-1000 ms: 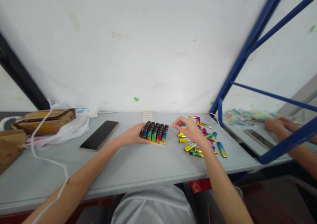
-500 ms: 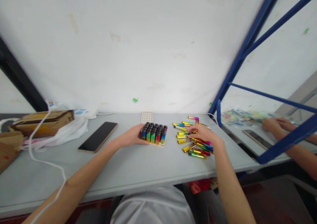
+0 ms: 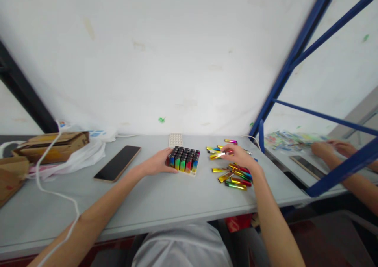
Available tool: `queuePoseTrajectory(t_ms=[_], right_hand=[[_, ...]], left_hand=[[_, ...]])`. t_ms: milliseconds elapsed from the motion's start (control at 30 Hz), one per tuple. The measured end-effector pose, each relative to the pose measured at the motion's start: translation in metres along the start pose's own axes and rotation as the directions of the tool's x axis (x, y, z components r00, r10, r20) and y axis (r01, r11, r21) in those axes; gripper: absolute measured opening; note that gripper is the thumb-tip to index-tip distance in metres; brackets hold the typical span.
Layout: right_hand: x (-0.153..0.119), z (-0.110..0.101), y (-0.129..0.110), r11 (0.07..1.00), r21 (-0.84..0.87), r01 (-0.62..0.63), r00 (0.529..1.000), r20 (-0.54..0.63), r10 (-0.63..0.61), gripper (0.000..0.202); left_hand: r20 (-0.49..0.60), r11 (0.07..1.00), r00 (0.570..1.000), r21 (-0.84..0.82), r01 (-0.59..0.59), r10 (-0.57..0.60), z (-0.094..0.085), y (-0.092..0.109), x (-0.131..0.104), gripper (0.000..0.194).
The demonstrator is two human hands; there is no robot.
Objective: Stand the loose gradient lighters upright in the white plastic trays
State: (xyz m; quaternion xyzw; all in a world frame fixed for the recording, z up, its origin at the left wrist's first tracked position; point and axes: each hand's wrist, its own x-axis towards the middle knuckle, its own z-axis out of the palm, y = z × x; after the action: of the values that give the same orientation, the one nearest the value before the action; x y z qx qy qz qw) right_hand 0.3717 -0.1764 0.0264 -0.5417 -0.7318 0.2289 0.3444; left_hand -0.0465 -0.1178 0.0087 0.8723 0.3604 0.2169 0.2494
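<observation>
Fingers of the R hand (image 3: 239, 156) are pinched on a shiny gold-yellow slim lighter (image 3: 216, 156), which sticks out to their left; can't tell if there's a 2nd one w/ it. Half a sec ago they were down among the loose metallic multicolour lighters (image 3: 236, 176); now they've come away w/ this one, so that pile, mostly on the near side of them, is prob. one fewer, & the block looks unchanged. That block of upright rainbow lighters w/ black tops (image 3: 184, 160), in a pale tray (image 3: 191, 174), sits left of the R fingers, apart from them. L hand (image 3: 159, 162) is cupped round its left end, thumb along the near side, other fingertips hidden. R wrist bends inward, palm down, forearm slanting up from lower right; L forearm comes from lower left
</observation>
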Motion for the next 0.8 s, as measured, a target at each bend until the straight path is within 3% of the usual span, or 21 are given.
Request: queuePoseTrajectory(t_ms=[233, 433, 567, 800], right_hand=[[0.004, 0.01, -0.025, 0.899, 0.436, -0.05, 0.983, -0.136, 0.121, 0.059], [0.009, 0.023, -0.053, 0.703, 0.711, -0.013, 0.955, -0.199, 0.219, 0.057], [0.011, 0.039, -0.07, 0.651, 0.758, -0.034, 0.963, -0.149, 0.224, 0.057], [0.013, 0.07, -0.088, 0.711, 0.696, -0.105, 0.988, -0.01, 0.156, 0.058]], left_hand=[[0.0, 1.0, 1.0, 0.005, -0.007, 0.007, 0.0, 0.0, 0.0, 0.076], [-0.001, 1.0, 1.0, -0.003, -0.003, 0.003, 0.001, -0.004, 0.001, 0.074], [0.003, 1.0, 1.0, -0.007, -0.006, 0.006, 0.002, -0.005, 0.001, 0.076], [0.006, 1.0, 1.0, -0.025, -0.015, 0.015, 0.001, 0.001, 0.001, 0.078]])
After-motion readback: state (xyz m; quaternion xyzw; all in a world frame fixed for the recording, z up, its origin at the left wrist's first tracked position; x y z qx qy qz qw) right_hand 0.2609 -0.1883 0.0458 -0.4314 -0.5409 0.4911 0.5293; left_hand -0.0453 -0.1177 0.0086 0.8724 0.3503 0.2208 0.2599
